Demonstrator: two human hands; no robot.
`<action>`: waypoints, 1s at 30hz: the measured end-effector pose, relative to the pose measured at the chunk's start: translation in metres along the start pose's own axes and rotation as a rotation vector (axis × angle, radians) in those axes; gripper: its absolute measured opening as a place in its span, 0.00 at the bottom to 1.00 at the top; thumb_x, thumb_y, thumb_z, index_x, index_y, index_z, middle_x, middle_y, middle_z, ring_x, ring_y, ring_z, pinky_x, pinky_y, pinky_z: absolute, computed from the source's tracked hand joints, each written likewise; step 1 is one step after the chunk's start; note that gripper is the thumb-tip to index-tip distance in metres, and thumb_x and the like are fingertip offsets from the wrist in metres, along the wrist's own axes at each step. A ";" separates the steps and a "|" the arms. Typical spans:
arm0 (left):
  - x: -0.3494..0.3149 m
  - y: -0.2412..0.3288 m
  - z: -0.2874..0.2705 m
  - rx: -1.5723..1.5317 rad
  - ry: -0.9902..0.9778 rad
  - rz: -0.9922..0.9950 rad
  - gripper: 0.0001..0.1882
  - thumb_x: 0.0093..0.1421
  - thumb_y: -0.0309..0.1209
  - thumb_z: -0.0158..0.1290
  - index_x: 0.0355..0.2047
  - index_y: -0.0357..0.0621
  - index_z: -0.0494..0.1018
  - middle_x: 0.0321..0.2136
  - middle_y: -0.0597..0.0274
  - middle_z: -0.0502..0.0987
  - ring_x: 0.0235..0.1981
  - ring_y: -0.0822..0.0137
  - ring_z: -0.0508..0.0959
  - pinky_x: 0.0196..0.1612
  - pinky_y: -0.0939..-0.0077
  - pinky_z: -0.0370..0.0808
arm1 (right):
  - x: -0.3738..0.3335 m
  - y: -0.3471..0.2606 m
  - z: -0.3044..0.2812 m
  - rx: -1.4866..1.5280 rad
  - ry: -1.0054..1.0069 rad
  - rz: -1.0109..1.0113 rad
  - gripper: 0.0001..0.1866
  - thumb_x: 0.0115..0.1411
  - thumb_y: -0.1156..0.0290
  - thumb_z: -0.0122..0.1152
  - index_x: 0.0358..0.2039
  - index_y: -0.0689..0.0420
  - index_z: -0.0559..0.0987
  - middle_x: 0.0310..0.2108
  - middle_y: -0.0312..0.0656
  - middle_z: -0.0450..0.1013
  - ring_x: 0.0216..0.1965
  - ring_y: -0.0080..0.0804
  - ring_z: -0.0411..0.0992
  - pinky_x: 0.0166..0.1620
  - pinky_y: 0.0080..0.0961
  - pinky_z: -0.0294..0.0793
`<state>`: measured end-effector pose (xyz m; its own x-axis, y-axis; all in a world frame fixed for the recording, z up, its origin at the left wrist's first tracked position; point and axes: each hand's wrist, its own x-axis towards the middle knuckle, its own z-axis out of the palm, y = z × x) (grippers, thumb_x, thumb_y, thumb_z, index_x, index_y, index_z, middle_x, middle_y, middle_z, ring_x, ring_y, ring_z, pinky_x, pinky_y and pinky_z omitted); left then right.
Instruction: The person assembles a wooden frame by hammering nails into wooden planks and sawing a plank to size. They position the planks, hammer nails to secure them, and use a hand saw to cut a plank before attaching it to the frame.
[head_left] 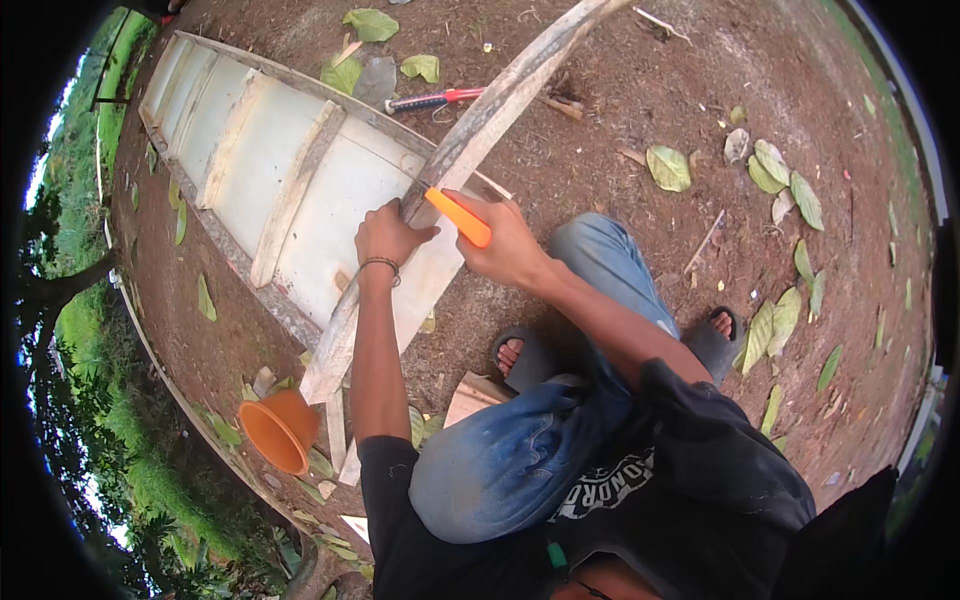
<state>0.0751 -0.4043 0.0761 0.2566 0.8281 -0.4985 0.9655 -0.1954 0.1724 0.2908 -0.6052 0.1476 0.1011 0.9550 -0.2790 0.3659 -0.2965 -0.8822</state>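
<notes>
A long, weathered wooden plank (500, 105) runs slantwise in front of me, across the near end of a wooden frame panel (345, 185) with a pale sheet and crosspieces. My left hand (392, 238) grips the plank, its thumb out to the right and some fingers hidden. Closed in my right hand (505, 245) is an orange-handled tool (462, 218), tilted with its dark tip at the plank's edge beside my left hand. How its working end is shaped, I cannot make out. Beyond the plank, a tool with a red and dark handle (435, 99) lies on the ground.
An orange pot (280, 430) lies tipped near the plank's lower end. A short wood piece (474, 398) rests by my sandalled foot (522, 358). Large leaves (775, 325) are scattered over the brown dirt ground (620, 110). Greenery (130, 430) borders the left side.
</notes>
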 end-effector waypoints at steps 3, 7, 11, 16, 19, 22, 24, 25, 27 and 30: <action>-0.013 -0.018 -0.020 0.018 0.034 -0.065 0.37 0.40 0.53 0.73 0.44 0.39 0.81 0.38 0.41 0.84 0.42 0.47 0.84 0.47 0.57 0.81 | -0.053 -0.003 -0.005 0.117 -0.037 -0.029 0.28 0.57 0.81 0.55 0.61 0.61 0.75 0.37 0.59 0.81 0.30 0.39 0.79 0.39 0.37 0.78; -0.013 -0.019 -0.001 0.056 0.051 -0.043 0.35 0.41 0.53 0.73 0.42 0.39 0.81 0.38 0.42 0.84 0.42 0.46 0.84 0.47 0.56 0.81 | -0.066 0.021 -0.011 0.031 0.051 -0.170 0.28 0.57 0.82 0.55 0.61 0.61 0.76 0.34 0.56 0.80 0.26 0.37 0.78 0.36 0.30 0.78; 0.009 0.000 -0.013 -0.003 0.056 0.013 0.36 0.40 0.56 0.72 0.41 0.40 0.82 0.37 0.44 0.84 0.41 0.47 0.84 0.47 0.56 0.80 | 0.082 -0.005 0.052 0.044 0.136 -0.262 0.28 0.57 0.81 0.56 0.61 0.58 0.76 0.28 0.51 0.77 0.21 0.33 0.75 0.33 0.28 0.76; -0.005 -0.036 -0.010 -0.044 -0.016 0.001 0.35 0.38 0.57 0.72 0.38 0.40 0.81 0.35 0.45 0.84 0.41 0.47 0.83 0.48 0.58 0.80 | -0.115 0.026 -0.019 0.028 -0.006 -0.065 0.33 0.52 0.85 0.53 0.62 0.63 0.74 0.44 0.51 0.82 0.40 0.34 0.84 0.47 0.25 0.80; -0.002 -0.024 -0.010 0.014 -0.002 -0.013 0.36 0.38 0.56 0.72 0.39 0.40 0.82 0.36 0.45 0.84 0.40 0.48 0.84 0.47 0.59 0.80 | -0.098 0.016 -0.019 -0.040 0.059 -0.190 0.33 0.52 0.85 0.53 0.63 0.63 0.74 0.43 0.52 0.82 0.38 0.42 0.84 0.44 0.25 0.80; 0.004 -0.016 -0.005 -0.027 0.030 -0.013 0.37 0.38 0.56 0.72 0.40 0.40 0.82 0.35 0.46 0.84 0.37 0.49 0.85 0.46 0.59 0.81 | 0.032 0.005 0.023 0.059 0.021 -0.188 0.33 0.53 0.81 0.57 0.63 0.60 0.74 0.28 0.61 0.75 0.24 0.47 0.78 0.34 0.35 0.77; 0.017 -0.011 -0.015 -0.075 -0.031 0.037 0.37 0.37 0.57 0.72 0.40 0.39 0.82 0.36 0.46 0.84 0.38 0.50 0.85 0.47 0.59 0.81 | 0.007 0.011 0.015 0.057 0.076 -0.152 0.33 0.53 0.81 0.57 0.63 0.60 0.74 0.29 0.61 0.76 0.25 0.47 0.79 0.35 0.35 0.78; 0.014 -0.021 -0.013 -0.107 -0.077 0.023 0.37 0.37 0.57 0.72 0.40 0.39 0.82 0.36 0.46 0.84 0.39 0.50 0.84 0.47 0.59 0.81 | -0.013 0.014 0.017 0.064 0.062 -0.127 0.32 0.53 0.81 0.57 0.63 0.60 0.74 0.29 0.60 0.77 0.26 0.47 0.79 0.35 0.36 0.78; -0.003 -0.039 -0.016 -0.017 -0.056 -0.025 0.38 0.37 0.59 0.71 0.40 0.39 0.82 0.38 0.46 0.84 0.40 0.51 0.84 0.48 0.60 0.80 | -0.048 0.029 0.013 0.073 0.043 -0.206 0.32 0.54 0.81 0.57 0.62 0.61 0.74 0.30 0.57 0.78 0.26 0.43 0.80 0.35 0.33 0.78; 0.003 -0.036 -0.014 0.009 -0.018 0.004 0.38 0.37 0.58 0.71 0.40 0.39 0.82 0.39 0.46 0.84 0.41 0.50 0.84 0.48 0.60 0.80 | -0.041 0.037 0.007 0.063 0.041 -0.205 0.30 0.55 0.81 0.57 0.62 0.62 0.74 0.29 0.53 0.79 0.25 0.35 0.79 0.34 0.29 0.77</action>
<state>0.0399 -0.3877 0.0804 0.2608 0.8177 -0.5132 0.9649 -0.2032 0.1666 0.2940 -0.6552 0.1238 0.0685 0.9947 -0.0767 0.3241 -0.0950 -0.9412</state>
